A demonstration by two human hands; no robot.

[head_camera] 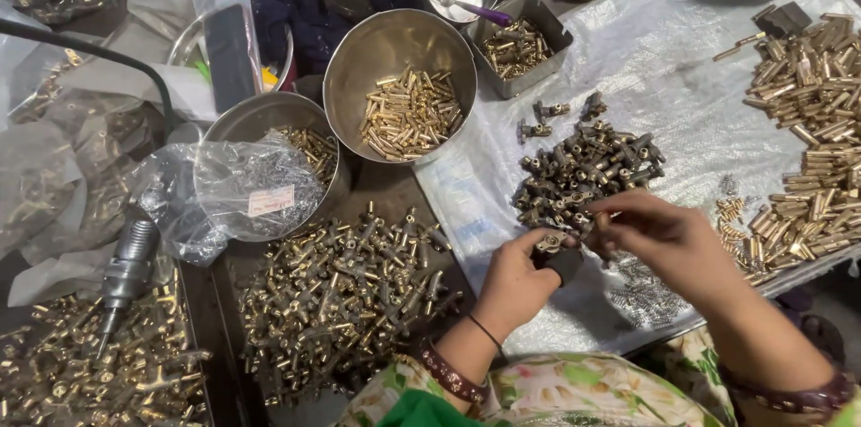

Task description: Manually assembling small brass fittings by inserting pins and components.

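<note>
My left hand (518, 276) grips a small dark block with a brass fitting (552, 246) seated on top of it. My right hand (664, 234) pinches the same brass fitting from the right, fingertips touching it. Both hands hover over a clear plastic sheet (682, 77), just below a heap of dark brass valve bodies (583, 171). A pile of small springs (641, 288) lies under my right wrist.
A large steel bowl (345, 86) holds brass pins. A second bowl (238, 122) carries a plastic bag of small parts. Assembled brass fittings (341, 301) lie heaped at the left; brass tubes (812, 122) are stacked at the right. A power screwdriver (126, 274) rests far left.
</note>
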